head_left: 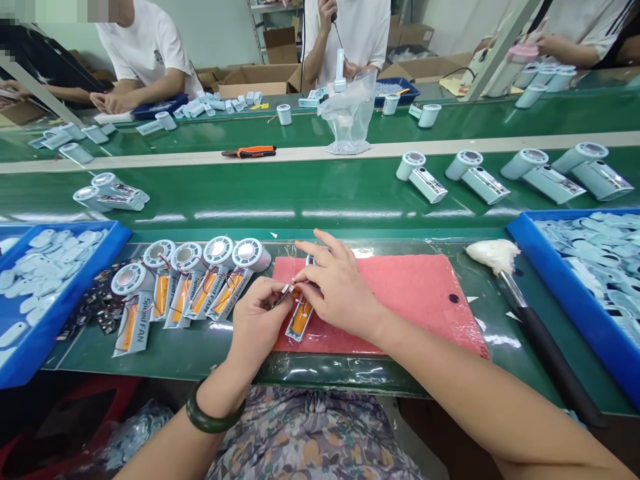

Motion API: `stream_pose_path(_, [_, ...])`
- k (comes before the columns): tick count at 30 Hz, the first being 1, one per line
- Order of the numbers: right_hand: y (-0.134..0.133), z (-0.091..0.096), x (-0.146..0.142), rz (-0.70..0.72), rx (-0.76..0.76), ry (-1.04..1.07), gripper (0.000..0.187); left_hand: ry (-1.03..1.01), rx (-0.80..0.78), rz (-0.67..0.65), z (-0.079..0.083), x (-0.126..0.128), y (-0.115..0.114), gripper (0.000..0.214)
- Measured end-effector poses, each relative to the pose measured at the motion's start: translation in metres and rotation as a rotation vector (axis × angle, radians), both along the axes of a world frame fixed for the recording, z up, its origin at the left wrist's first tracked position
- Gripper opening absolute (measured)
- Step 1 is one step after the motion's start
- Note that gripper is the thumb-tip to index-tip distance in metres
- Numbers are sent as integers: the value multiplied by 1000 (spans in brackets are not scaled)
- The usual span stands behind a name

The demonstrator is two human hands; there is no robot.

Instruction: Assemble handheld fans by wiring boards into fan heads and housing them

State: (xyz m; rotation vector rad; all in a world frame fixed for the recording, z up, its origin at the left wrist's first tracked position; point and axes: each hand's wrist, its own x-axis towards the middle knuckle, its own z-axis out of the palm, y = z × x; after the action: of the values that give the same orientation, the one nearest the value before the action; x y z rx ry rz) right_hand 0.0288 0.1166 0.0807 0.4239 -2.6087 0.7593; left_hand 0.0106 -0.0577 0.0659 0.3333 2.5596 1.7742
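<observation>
My left hand pinches a small metal part at its fingertips, just over an open fan unit with an orange battery that lies on the pink mat. My right hand rests on that fan unit, thumb and forefinger pinched at the same small part, the other fingers spread. A green bangle is on my left wrist. Left of the mat lies a row of several open fan units with orange batteries and round fan heads.
Blue trays of pale plastic covers stand at left and right. A brush with a black handle lies right of the mat. Finished fans ride the green belt. Orange pliers and a plastic bag sit farther back. Other people work opposite.
</observation>
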Motion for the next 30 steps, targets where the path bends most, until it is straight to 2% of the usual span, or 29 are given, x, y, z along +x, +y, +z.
stream_pose_path(3, [-1,0,0,-7,-66,-39,12,-23,18,-40,4,1,-3,14])
stream_pose_path(5, [-1,0,0,-4,-71,-42,11,-29,27,-21,8,2,-7,15])
stream_pose_path(8, [-1,1,0,4,-14,-23,14,6,24,54,14,-1,-12,22])
stream_pose_path(13, [-2,0,2,38,75,36,19,-27,-7,-17,19,-7,-9,22])
stream_pose_path(16, [-2,0,1,37,30,11,15,-85,29,-13,20,-9,-4,23])
stream_pose_path(20, [-2,-1,1,34,-47,-11,12,-232,181,11,20,-9,-1,29])
stream_pose_path(23, [-2,-2,1,6,-99,-13,10,-339,259,-19,18,-7,-3,38])
stream_pose_path(27, [-2,-3,1,-24,-156,-13,8,-368,318,-41,16,-2,-11,43])
stream_pose_path(30, [-2,-3,1,-32,-173,-11,9,-357,296,-37,14,3,-14,39])
